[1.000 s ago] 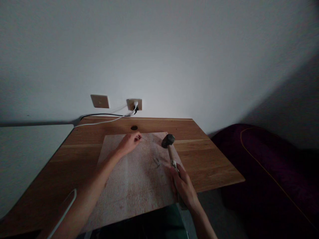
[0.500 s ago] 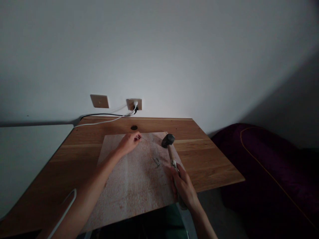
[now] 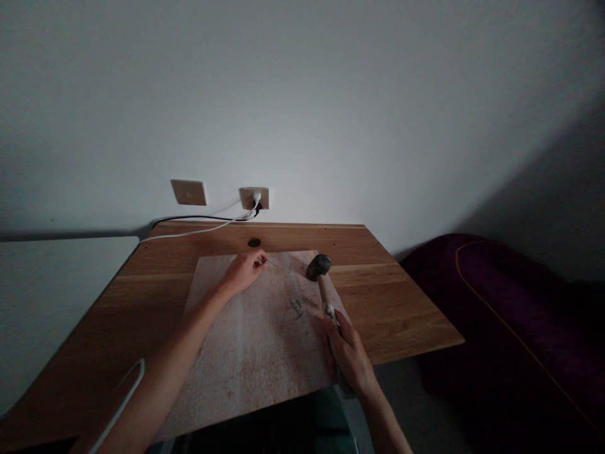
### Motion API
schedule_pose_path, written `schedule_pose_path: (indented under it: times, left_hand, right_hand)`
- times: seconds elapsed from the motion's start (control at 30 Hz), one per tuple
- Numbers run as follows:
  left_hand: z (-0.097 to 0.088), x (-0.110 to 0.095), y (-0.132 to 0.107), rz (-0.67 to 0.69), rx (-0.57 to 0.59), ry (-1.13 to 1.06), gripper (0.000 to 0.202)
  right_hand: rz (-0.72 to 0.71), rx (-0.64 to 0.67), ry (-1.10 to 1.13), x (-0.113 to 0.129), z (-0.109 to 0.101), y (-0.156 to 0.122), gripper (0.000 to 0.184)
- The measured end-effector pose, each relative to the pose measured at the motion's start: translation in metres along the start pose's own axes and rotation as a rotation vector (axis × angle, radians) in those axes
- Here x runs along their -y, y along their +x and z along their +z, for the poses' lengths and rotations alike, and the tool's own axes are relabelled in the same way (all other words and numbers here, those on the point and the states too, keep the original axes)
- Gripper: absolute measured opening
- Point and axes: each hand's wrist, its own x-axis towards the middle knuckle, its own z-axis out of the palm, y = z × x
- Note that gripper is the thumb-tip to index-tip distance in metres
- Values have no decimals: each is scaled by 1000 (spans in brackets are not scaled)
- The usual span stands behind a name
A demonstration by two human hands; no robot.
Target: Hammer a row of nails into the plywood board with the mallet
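1. Hammer [image 3: 322, 287]: head at right edge of board [image 3: 255, 353] on counter [image 3: 397, 315]; right grip [image 3: 347, 356] closed round handle, butt end hidden.
2. Left grip [image 3: 244, 271]: fingertips pinched near board's far edge; anything held too small to discern.

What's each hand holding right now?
Left hand: fingertips pinched shut near the far edge of the board, on something too small to make out.
Right hand: closed around the handle of the hammer.

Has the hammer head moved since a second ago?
No. The hammer head stays at the board's far right corner, same offset from the desk hole.
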Motion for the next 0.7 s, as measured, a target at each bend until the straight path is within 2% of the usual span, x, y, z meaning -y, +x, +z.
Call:
schedule_pose_path:
  times: [0.23,0.47,0.7]
  left_hand:
    - [3,1,0,-18,25,-23,9]
    - [3,0,0,-10,34,-32,8]
    - [4,2,0,-11,33,-26,5]
  right_hand:
    - [-16,-11,7,-1,-1,1,53]
    - [46,18,57,0,1,-1,53]
    - [48,21,76,5,2,-2,51]
